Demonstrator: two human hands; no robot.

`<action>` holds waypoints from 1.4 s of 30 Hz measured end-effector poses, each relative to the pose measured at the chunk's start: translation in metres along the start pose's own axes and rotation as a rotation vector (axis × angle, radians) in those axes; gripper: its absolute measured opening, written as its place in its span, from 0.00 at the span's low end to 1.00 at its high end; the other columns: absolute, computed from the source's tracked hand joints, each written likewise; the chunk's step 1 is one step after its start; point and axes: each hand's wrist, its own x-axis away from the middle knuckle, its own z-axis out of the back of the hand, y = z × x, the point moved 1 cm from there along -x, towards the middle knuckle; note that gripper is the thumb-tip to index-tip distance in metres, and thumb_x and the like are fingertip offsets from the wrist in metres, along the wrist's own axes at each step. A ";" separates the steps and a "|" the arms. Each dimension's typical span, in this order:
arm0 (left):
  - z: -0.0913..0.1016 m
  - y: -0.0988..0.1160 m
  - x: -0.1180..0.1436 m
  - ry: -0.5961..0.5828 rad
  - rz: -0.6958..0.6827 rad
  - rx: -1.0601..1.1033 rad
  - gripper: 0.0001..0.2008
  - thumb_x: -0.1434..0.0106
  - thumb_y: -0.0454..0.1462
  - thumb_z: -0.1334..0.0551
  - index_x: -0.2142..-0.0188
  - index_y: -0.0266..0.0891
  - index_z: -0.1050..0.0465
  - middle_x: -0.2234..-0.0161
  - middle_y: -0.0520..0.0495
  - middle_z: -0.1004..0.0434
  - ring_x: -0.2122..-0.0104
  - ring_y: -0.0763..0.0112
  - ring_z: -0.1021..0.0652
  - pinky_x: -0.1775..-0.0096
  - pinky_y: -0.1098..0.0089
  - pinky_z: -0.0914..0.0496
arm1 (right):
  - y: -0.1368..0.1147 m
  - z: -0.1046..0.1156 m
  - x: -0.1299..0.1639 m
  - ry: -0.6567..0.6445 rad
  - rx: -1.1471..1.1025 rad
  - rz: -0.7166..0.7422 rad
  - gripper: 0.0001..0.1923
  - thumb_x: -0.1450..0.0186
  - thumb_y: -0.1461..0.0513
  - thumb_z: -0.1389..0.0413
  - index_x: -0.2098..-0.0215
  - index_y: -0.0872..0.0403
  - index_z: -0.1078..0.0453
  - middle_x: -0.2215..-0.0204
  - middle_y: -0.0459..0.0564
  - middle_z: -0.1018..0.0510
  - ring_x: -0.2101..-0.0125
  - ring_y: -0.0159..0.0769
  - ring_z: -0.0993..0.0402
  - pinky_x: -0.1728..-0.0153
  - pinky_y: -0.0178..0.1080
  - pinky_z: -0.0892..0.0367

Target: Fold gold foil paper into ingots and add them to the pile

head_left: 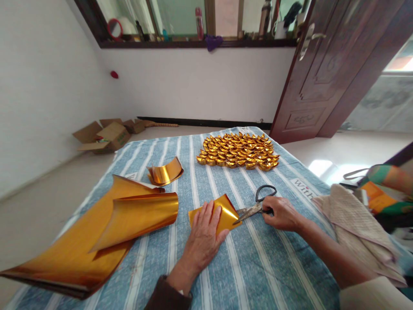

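Observation:
My left hand (206, 228) lies flat, fingers stretched out, on a small piece of shiny gold paper (227, 209), pressing it against the cloth. In my right hand (280, 212) are scissors (253, 211) with black handles and worn metal blades, the fingers wrapped round one handle loop. The blades point left and meet the right corner of the gold paper. Left of my hands rest large curled gold sheets (142, 217) and a smaller curled stack of gold paper (166, 171). Farther back, many folded gold paper ingots (238, 150) stand in close rows.
A blue and white striped cloth (155, 267) covers the table. A beige towel (358, 228) hangs at the right edge, near colourful items. An open cardboard box (105, 137) sits on the floor, back left. The brown door (322, 73) stands at back right.

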 end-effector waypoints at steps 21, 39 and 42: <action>0.007 0.011 -0.009 -0.153 0.047 -0.036 0.24 0.30 0.49 0.50 0.38 0.46 0.38 0.35 0.41 0.42 0.36 0.49 0.42 0.42 0.47 0.45 | 0.000 0.002 0.022 0.114 0.188 0.373 0.07 0.40 0.67 0.51 0.73 0.54 0.34 0.74 0.49 0.31 0.70 0.37 0.36 0.68 0.37 0.42; 0.008 0.015 -0.012 -0.233 0.073 -0.058 0.25 0.30 0.50 0.50 0.36 0.46 0.40 0.33 0.41 0.46 0.35 0.49 0.44 0.41 0.46 0.45 | 0.000 -0.008 0.031 0.174 0.371 0.451 0.16 0.31 0.65 0.54 0.76 0.54 0.32 0.76 0.49 0.33 0.71 0.37 0.38 0.67 0.39 0.45; 0.008 0.016 -0.015 -0.237 0.087 -0.051 0.25 0.30 0.49 0.49 0.37 0.45 0.40 0.33 0.40 0.46 0.35 0.49 0.44 0.40 0.46 0.46 | -0.001 -0.008 0.031 0.213 0.353 0.438 0.17 0.31 0.65 0.53 0.77 0.54 0.33 0.76 0.48 0.33 0.71 0.36 0.38 0.67 0.39 0.44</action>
